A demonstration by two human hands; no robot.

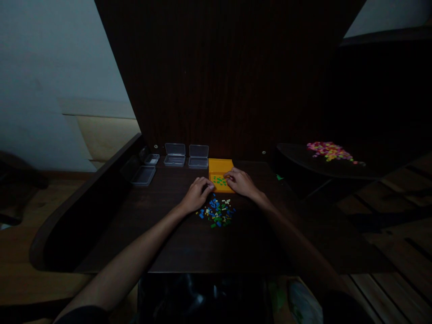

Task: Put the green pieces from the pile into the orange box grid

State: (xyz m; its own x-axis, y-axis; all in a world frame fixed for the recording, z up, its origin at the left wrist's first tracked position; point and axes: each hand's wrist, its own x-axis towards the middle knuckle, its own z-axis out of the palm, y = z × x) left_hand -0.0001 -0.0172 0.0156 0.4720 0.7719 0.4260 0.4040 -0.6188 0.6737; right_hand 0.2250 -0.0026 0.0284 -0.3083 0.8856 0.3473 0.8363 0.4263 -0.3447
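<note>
A yellow box (221,165) lies open on the dark table, its lid tipped back, with several small green pieces (219,181) inside. My left hand (197,195) is at the box's left front corner, fingers curled and thumb near the fingertips; whether it grips the box or a small piece I cannot make out. Over the right side of the box is my right hand (240,181), its fingers bent together above the green pieces. Anything between those fingertips is too small to see. Just in front of the box lies a loose pile of small blue, green, white and yellow building bricks (218,210).
Clear plastic cases with raised lids stand behind on the left, among them one case (174,160) and another (198,162). A wider clear case (144,175) sits by the left side panel. Pink and yellow pieces (329,150) lie heaped on a curved ledge at right.
</note>
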